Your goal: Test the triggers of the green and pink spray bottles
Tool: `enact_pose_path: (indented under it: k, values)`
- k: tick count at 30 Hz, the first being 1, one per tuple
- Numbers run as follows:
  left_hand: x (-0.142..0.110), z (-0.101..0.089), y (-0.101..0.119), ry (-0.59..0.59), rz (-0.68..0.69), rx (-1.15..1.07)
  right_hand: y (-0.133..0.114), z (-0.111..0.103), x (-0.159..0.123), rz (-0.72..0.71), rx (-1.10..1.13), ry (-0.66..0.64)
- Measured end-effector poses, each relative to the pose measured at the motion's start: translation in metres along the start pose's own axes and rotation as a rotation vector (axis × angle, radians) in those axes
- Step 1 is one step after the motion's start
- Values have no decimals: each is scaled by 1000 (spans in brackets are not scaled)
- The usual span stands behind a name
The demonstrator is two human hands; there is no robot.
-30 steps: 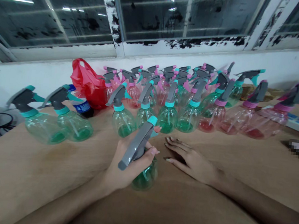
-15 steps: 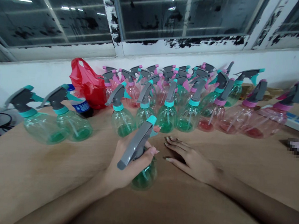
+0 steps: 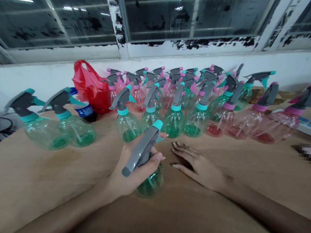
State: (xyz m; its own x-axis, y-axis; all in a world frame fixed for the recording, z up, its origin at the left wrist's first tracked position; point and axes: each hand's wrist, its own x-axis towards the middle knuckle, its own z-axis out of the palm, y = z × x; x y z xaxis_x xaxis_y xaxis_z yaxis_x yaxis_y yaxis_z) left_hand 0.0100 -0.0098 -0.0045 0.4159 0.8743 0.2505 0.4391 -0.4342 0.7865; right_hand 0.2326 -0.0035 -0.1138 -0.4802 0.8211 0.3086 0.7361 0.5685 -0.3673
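Nothing visibly shifted: the left hand (image 3: pixel 122 173) gripped a green spray bottle (image 3: pixel 151 185); the right hand (image 3: pixel 207 170) lay thumb-apart on the desk (image 3: pixel 29 185).

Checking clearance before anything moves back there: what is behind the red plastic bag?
The white wall shows above the red plastic bag. Lower down, the bag covers the space behind it, so I cannot tell whether anything stands there.

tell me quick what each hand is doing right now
Left hand: closed around the neck of a green spray bottle.
Right hand: open, holding nothing, resting on the table.
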Motion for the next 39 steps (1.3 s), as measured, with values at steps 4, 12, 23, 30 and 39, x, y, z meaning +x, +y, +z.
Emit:
enact_pose_path:
  k: [4,12,23,30,39]
  values:
    - [3,0,3,8,29,-60,2,2,-1,4,1,13]
    - [2,-2,3,2,0,-89,1,1,0,-2,-11,3]
    - [-2,2,-5,15,-6,31,2,2,0,-12,-5,9]
    - [-1,2,-3,48,5,46,0,0,1,-2,-17,-3]
    - [-1,2,-6,31,15,64,0,0,0,-3,-13,-3]
